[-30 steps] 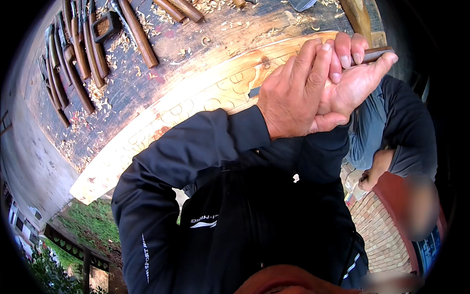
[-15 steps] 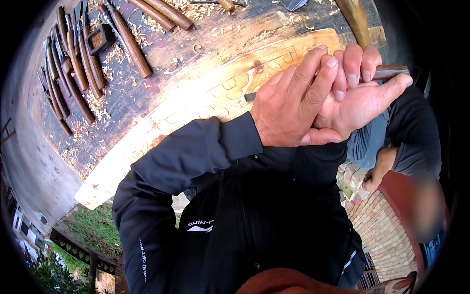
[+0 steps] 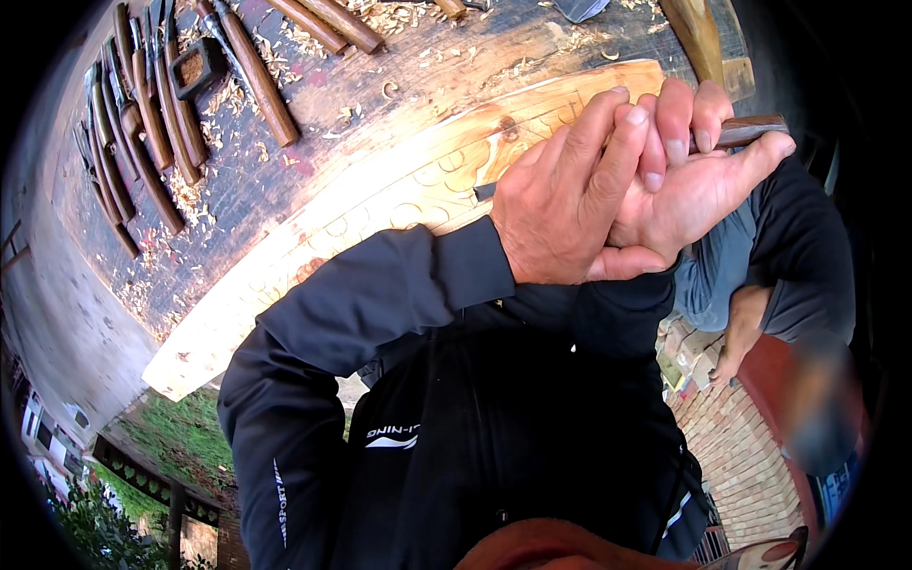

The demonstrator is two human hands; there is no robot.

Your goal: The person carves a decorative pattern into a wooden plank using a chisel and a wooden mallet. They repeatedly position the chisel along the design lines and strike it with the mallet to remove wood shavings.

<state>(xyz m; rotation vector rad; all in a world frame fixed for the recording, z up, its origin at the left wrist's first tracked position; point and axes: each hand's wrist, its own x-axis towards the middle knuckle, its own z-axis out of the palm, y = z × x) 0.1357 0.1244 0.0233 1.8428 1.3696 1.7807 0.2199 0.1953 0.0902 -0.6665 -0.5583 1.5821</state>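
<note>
A chisel with a dark wooden handle lies in my right hand, which is palm up with fingers curled over it and its thumb stretched along the handle. My left hand lies back up across the heel and fingers of the right, its fingers pressed over the tool. Left of it the chisel's dark metal blade shows, low over a long pale wooden board. Curved outlines run along the board. The shank between the hands is hidden.
Several wood-handled chisels lie at the far left of the worn table, with a small dark square box and scattered wood shavings. A thick wooden handle stands far right. Another person sits at the right.
My hands and the chisel have shifted slightly left against the board, with the same hold. The person on the right has moved an arm and lowered their head.
</note>
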